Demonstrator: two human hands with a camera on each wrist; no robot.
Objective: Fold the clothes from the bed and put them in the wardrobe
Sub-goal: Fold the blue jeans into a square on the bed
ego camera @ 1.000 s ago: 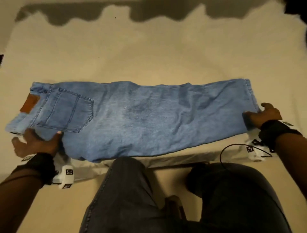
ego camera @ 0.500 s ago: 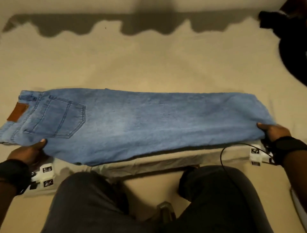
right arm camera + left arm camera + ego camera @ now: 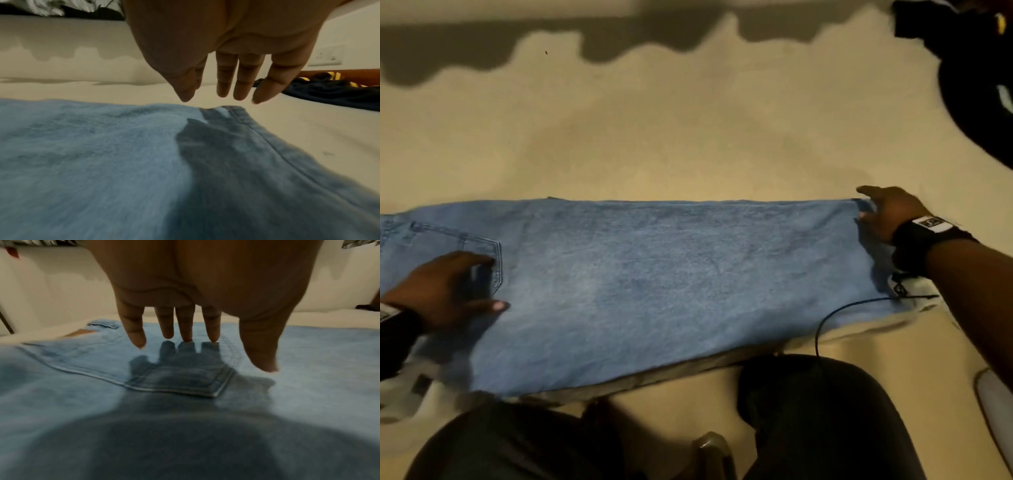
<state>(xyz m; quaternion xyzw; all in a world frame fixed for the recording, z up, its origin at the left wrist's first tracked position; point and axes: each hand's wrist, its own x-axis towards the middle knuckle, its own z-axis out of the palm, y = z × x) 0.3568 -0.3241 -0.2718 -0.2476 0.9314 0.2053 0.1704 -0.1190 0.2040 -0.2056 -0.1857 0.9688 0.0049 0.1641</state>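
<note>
The jeans [image 3: 647, 281] now lie flat on the bed [image 3: 654, 137], folded lengthwise, no longer held up by their near edge. The left hand [image 3: 445, 287] has let go and hovers with fingers spread over the back pocket [image 3: 156, 369], fingertips just touching denim. The right hand [image 3: 887, 216] has also released and hangs open above the hem [image 3: 242, 116] at the far corner. The lengthwise fold looks done; smoothing, then folding hem toward waist, likely comes next. A dark garment [image 3: 329, 91] waits beyond the right hand.
</note>
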